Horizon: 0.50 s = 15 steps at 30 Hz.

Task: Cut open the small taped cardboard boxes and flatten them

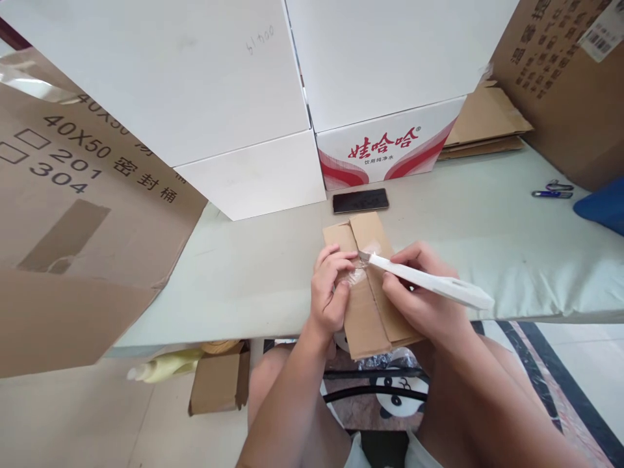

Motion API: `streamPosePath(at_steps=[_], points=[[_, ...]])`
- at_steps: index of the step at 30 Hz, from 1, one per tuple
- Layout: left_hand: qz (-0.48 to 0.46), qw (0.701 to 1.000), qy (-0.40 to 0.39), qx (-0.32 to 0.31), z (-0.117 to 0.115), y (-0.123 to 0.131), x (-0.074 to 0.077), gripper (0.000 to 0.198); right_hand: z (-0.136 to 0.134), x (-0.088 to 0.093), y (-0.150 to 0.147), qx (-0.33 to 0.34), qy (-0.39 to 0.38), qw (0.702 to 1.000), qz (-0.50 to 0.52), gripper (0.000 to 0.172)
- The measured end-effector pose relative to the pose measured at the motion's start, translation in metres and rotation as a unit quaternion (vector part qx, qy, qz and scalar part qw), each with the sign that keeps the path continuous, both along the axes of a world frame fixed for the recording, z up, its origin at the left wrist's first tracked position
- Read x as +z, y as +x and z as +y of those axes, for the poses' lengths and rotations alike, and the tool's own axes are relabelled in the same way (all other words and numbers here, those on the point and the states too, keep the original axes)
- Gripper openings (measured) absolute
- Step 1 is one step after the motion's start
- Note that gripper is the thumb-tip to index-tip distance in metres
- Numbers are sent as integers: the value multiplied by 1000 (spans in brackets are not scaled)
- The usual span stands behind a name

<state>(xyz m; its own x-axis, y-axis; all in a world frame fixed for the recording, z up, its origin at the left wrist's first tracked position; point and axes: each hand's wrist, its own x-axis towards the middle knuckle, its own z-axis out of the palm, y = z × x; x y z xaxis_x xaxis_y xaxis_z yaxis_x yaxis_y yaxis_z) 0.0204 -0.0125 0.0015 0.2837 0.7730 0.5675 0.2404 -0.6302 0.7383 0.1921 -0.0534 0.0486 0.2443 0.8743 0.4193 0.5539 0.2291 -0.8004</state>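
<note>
A small brown cardboard box (363,318) lies at the near edge of the table, jutting a little over it. Along its top runs a seam between two flaps, crossed by clear tape (357,277). My left hand (333,286) grips the box from its left side, fingers bent over the top near the tape. In my right hand (429,296) is a white-handled utility knife (439,283), closed in the fingers. Its short metal blade touches the seam at the tape, close to my left fingertips. The underside of the box is hidden.
Behind the box a black phone (361,201) lies before stacked white cartons (253,175). Large brown cartons stand at left (97,260) and right (560,97). A pen (552,194) and a blue object (604,205) are at right. On the floor sits a small open carton (217,383).
</note>
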Motion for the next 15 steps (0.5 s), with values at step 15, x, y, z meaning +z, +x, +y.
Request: streamPosePath(at_steps=[15], points=[[-7, 999, 22, 30, 1, 0, -5, 30, -2, 3, 0, 64, 23, 996, -63, 23]])
